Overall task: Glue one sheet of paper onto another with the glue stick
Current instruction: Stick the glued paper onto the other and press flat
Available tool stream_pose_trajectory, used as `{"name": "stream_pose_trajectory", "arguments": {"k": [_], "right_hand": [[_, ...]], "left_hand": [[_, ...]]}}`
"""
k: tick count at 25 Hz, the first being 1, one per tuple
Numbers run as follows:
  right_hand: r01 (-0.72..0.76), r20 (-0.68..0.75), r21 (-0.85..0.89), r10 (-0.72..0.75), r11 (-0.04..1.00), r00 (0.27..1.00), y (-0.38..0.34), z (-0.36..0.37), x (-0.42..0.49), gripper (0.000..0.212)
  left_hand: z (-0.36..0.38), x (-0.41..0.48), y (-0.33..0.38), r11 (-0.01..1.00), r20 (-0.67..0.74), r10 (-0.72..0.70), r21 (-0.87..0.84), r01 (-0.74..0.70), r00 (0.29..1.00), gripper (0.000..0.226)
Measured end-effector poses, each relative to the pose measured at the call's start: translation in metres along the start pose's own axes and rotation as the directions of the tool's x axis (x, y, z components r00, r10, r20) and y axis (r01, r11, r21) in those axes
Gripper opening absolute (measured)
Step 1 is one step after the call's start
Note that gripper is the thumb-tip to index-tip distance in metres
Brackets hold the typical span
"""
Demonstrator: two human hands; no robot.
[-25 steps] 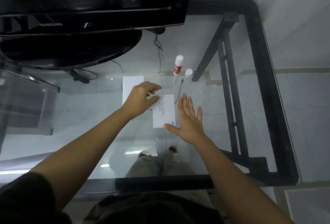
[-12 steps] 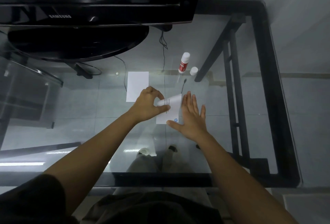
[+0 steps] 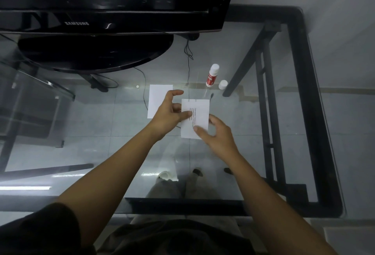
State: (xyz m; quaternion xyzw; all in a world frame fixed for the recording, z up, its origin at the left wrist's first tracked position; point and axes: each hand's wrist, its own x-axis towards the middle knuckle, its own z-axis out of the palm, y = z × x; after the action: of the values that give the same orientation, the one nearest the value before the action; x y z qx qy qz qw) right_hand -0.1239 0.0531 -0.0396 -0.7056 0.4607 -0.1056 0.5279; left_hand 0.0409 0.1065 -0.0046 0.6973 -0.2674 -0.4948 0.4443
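Both hands are meeting on the printed sheet (image 3: 195,117), and that sheet is the thing to watch: the left hand (image 3: 169,115) is pinching its left edge, thumb on top across the lines of print and fingers curled behind, while the right hand (image 3: 216,135) is closing its grip on the near right corner, thumb pressed on the paper's face. The sheet is looking lifted a little off the glass surface (image 3: 243,153), though whether its far edge is touching I cannot tell. Just left of the printed sheet, partly hidden behind the left hand, the blank sheet (image 3: 159,96) is lying flat and untouched. Beyond the printed sheet and a little to its right, the glue stick (image 3: 212,75) is standing upright with its top bare, and its white cap (image 3: 223,84) is sitting just beside it, farther right. Well beyond the sheet, a black monitor (image 3: 113,1) is looming on its stand. As I judge it, the task is sitting somewhere in its middle: the stick is uncapped, but I cannot see any glue on either paper, and the two sheets are not yet joined. Bringing the printed sheet across onto the blank one and pressing it down is what is remaining.
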Motion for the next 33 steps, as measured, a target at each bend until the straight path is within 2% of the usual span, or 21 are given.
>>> {"name": "stream_pose_trajectory", "arguments": {"k": [1,3,5,7,9,12,17,23,25,27,29,30,31,33], "right_hand": [[-0.028,-0.033,0.114,0.032,0.993,0.999,-0.007,0.000,-0.001,0.034],[-0.039,-0.111,0.181,0.060,0.983,0.992,-0.018,-0.003,-0.001,0.016],[-0.030,-0.159,0.204,0.063,0.979,0.985,-0.026,-0.011,0.003,0.013],[-0.014,-0.212,0.179,0.052,0.984,0.976,-0.029,-0.021,0.007,0.018],[0.016,-0.269,0.139,0.022,0.990,0.963,-0.029,-0.030,0.010,0.021],[0.047,-0.351,0.138,0.004,0.989,0.936,-0.030,-0.040,0.010,0.025],[0.070,-0.419,0.054,-0.042,0.996,0.907,-0.026,-0.049,0.001,0.028],[0.077,-0.424,-0.010,-0.074,0.997,0.903,-0.019,-0.050,-0.008,0.029],[0.101,-0.444,-0.052,-0.113,0.994,0.889,-0.018,-0.050,-0.011,0.027],[0.197,-0.440,-0.117,-0.229,0.973,0.868,-0.021,-0.049,-0.015,0.021],[0.331,-0.350,-0.295,-0.424,0.896,0.835,-0.027,-0.045,-0.016,0.017],[0.372,-0.278,-0.420,-0.507,0.828,0.815,-0.031,-0.040,-0.016,0.019],[0.385,-0.214,-0.522,-0.554,0.761,0.804,-0.034,-0.035,-0.015,0.023],[0.369,-0.157,-0.606,-0.560,0.705,0.813,-0.042,-0.023,-0.014,0.030]], "left_hand": [[-0.001,0.002,0.002,1.000,0.000,0.007,0.014,-0.007,1.000,0.053],[-0.005,0.004,0.004,0.995,-0.001,0.053,0.084,-0.053,0.999,0.049],[-0.021,0.007,0.000,0.942,-0.022,0.200,0.280,-0.186,0.980,0.044],[-0.049,0.011,-0.011,0.742,0.020,0.371,0.594,-0.310,0.928,0.037],[-0.077,0.014,-0.025,0.513,0.116,0.375,0.800,-0.310,0.920,0.038],[-0.081,0.010,-0.038,0.364,0.210,0.320,0.873,-0.325,0.924,0.043],[-0.038,0.002,-0.044,0.295,0.335,0.387,0.838,-0.459,0.859,0.040],[-0.012,0.001,-0.046,0.340,0.320,0.359,0.830,-0.442,0.877,0.044],[-0.010,-0.002,-0.042,0.391,0.277,0.367,0.820,-0.417,0.888,0.047],[-0.010,-0.004,-0.028,0.566,0.099,0.435,0.743,-0.358,0.895,0.041],[-0.015,-0.005,-0.004,0.822,-0.102,0.352,0.509,-0.255,0.930,0.032],[-0.018,-0.006,0.008,0.923,-0.119,0.254,0.327,-0.204,0.960,0.029],[-0.020,-0.008,0.020,0.974,-0.086,0.174,0.163,-0.158,0.981,0.027],[-0.018,-0.012,0.034,0.990,-0.034,0.130,0.064,-0.127,0.991,0.029]]}}
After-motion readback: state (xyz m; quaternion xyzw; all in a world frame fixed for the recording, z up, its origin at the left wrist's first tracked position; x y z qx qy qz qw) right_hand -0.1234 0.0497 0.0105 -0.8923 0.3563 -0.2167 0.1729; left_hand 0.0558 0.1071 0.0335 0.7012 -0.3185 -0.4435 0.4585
